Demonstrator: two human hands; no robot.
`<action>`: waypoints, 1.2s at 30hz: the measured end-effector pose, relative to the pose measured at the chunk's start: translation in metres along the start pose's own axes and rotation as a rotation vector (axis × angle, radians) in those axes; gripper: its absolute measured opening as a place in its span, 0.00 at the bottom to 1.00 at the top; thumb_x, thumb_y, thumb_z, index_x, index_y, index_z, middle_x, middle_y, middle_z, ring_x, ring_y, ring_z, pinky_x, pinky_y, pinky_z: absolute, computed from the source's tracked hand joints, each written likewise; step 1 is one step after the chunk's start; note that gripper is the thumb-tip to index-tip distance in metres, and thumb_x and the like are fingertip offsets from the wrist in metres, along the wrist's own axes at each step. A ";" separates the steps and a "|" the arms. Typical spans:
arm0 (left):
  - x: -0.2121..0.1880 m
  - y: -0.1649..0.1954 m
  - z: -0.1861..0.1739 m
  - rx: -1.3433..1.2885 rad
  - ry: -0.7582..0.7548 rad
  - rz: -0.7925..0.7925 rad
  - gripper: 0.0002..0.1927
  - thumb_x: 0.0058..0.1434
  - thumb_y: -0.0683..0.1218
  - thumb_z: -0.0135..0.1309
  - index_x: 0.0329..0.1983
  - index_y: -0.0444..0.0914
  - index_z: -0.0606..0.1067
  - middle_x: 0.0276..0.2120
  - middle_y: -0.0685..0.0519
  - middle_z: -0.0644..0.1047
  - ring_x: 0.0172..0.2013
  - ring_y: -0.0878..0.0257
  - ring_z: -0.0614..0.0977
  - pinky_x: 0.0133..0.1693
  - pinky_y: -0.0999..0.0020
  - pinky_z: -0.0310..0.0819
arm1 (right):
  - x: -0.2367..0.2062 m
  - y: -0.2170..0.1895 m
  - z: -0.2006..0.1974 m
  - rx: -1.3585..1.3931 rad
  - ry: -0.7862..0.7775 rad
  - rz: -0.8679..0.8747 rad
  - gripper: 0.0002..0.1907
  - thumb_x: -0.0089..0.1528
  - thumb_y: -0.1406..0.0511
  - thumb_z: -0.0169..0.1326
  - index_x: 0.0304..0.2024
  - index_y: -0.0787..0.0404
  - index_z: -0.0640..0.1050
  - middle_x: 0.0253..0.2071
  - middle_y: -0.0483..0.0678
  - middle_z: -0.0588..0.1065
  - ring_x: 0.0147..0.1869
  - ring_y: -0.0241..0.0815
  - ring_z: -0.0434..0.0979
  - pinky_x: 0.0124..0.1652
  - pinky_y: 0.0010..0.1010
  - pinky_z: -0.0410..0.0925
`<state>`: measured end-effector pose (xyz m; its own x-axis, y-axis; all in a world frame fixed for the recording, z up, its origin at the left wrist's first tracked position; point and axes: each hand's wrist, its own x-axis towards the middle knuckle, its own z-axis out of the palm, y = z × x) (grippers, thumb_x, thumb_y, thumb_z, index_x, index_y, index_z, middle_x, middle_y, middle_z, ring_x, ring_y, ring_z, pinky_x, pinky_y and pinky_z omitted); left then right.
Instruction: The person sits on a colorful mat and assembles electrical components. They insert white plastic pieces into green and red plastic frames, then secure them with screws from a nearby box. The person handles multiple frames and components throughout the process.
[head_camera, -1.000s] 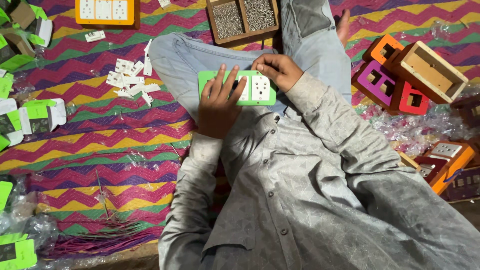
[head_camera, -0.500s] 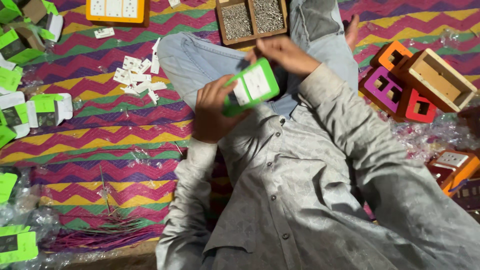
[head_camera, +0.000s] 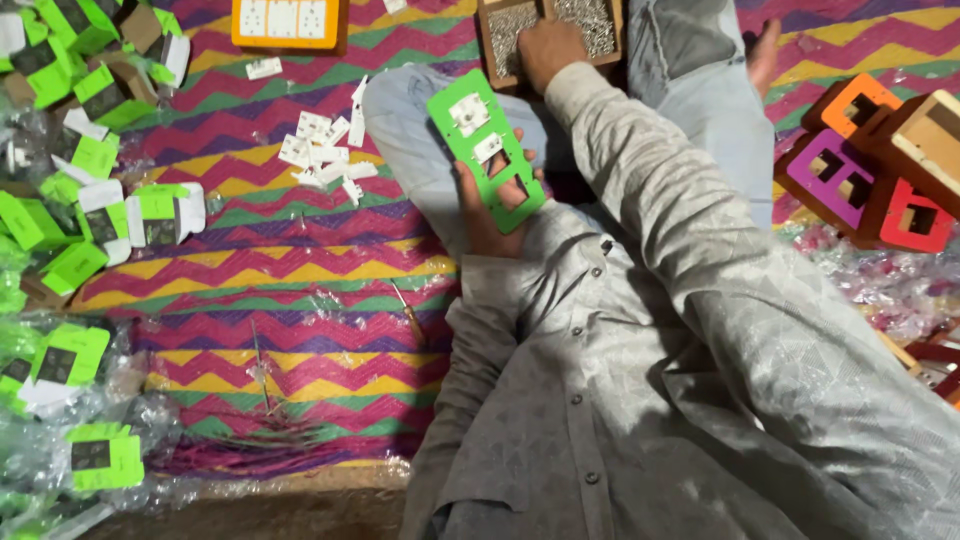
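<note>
Left hand (head_camera: 488, 205) grips the green plate (head_camera: 487, 150) by its near edge, thumb on the front face, fingers wrapped behind; plate is raised above the lap and tilted, far end leaning left. Two white inserts sit in its far openings; the near openings are bare.

Right hand (head_camera: 547, 48) reaches far into the wooden tray (head_camera: 548, 30) of small grey parts, fingers curled down into the contents; whether they pinch anything cannot be told. Tray's near rim is hidden by the hand and sleeve.

Loose white pieces (head_camera: 322, 150) lie on the zigzag mat (head_camera: 300, 290), just left of the knee. Orange plate (head_camera: 288, 22) sits at the far edge. Green plates (head_camera: 90, 180) crowd the left margin; coloured boxes (head_camera: 870, 160) crowd the right. Open mat runs between the left pile and the leg.
</note>
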<state>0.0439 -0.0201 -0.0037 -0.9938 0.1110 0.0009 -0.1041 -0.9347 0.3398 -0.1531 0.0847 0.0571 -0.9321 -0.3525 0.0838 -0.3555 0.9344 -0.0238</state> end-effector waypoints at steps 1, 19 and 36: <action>-0.001 -0.001 0.000 0.033 0.053 0.000 0.40 0.75 0.72 0.35 0.75 0.37 0.59 0.62 0.44 0.70 0.49 0.53 0.75 0.51 0.57 0.74 | 0.001 -0.002 0.000 -0.034 0.012 0.018 0.08 0.64 0.65 0.55 0.37 0.57 0.85 0.37 0.57 0.82 0.40 0.57 0.84 0.37 0.48 0.75; 0.010 -0.011 0.005 0.124 0.025 0.033 0.37 0.76 0.68 0.34 0.74 0.38 0.60 0.65 0.44 0.69 0.54 0.54 0.74 0.54 0.55 0.70 | 0.018 0.015 -0.018 -0.072 -0.223 -0.103 0.11 0.58 0.64 0.59 0.42 0.59 0.85 0.43 0.61 0.81 0.48 0.62 0.82 0.45 0.50 0.74; 0.010 -0.013 0.012 0.157 0.022 0.042 0.34 0.77 0.65 0.35 0.75 0.38 0.59 0.65 0.43 0.70 0.55 0.54 0.75 0.55 0.55 0.72 | 0.011 0.022 -0.007 -0.098 -0.112 -0.074 0.08 0.61 0.66 0.58 0.41 0.61 0.84 0.42 0.59 0.81 0.47 0.60 0.83 0.44 0.48 0.74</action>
<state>0.0354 -0.0028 0.0032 -0.9980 0.0638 -0.0015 -0.0566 -0.8739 0.4829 -0.1712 0.1020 0.0649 -0.9076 -0.4189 -0.0298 -0.4199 0.9044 0.0756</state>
